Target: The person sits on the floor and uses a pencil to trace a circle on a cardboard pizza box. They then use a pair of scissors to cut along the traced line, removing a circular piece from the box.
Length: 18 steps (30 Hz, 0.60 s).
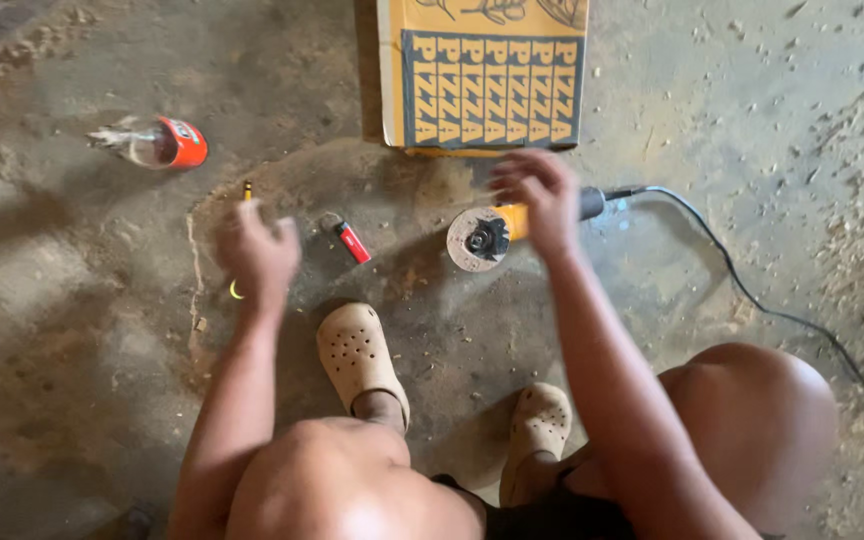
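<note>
My right hand (540, 198) hovers with fingers spread just above a yellow angle grinder (500, 228) lying on the concrete floor, its round disc (477, 240) facing up. Whether the hand touches the grinder's body I cannot tell. My left hand (255, 252) is blurred, held loosely curled above the floor, and holds nothing. A thin yellow rod (246, 192) pokes out beyond it, and a red lighter (353, 242) lies between the two hands.
A flat orange cardboard box (482, 75) lies at the top. A crushed clear bottle with a red label (157, 142) rests at left. The grinder's black cable (752, 295) runs off to the right. My feet in beige clogs (360, 357) stand below. Sawdust covers the right side.
</note>
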Each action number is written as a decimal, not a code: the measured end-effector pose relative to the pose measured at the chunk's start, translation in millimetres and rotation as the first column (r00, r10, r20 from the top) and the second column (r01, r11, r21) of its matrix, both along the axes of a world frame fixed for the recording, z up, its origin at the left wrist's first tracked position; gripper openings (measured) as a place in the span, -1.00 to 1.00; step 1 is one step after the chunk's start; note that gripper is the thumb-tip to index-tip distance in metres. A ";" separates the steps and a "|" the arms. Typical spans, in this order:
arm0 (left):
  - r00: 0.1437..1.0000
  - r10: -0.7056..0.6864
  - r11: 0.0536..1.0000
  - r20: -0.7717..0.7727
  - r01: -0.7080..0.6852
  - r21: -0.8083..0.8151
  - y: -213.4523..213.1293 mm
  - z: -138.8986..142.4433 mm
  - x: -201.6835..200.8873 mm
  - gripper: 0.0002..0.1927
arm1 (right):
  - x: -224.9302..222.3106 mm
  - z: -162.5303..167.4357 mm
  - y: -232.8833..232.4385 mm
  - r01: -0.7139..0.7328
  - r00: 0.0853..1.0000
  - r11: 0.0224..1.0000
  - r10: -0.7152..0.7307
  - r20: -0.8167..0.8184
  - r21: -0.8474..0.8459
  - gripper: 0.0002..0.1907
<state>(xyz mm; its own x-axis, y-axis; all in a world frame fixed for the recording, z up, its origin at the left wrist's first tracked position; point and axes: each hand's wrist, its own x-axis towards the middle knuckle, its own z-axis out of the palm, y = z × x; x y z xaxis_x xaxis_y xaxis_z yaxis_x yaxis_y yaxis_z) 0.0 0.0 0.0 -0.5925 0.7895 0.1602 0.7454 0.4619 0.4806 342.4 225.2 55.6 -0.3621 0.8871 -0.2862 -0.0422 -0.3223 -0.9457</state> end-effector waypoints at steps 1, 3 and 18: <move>0.981 -0.080 0.989 0.176 0.055 0.140 17.5 -8.8 22.2 -0.62 | 18.1 -11.1 10.5 0.048 0.995 0.999 -0.049 0.085 0.015 -0.69; 0.833 -0.099 0.988 0.544 0.145 -0.043 46.7 -20.9 72.8 -0.71 | 56.2 -26.2 13.3 -0.318 0.788 0.908 0.094 0.609 0.271 -0.64; 0.421 -0.478 0.822 0.771 0.523 0.225 153.8 -35.8 179.6 -0.85 | 87.4 -31.2 -93.8 -0.429 0.248 0.860 0.407 0.879 -0.277 -0.45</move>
<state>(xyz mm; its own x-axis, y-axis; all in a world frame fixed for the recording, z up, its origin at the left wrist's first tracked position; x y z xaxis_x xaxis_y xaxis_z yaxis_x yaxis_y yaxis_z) 179.6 153.8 -35.8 0.0448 0.9819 -0.1839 0.1990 0.1716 0.9649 429.8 131.4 24.4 -0.2218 0.7039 -0.6748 0.9492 -0.0026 -0.3146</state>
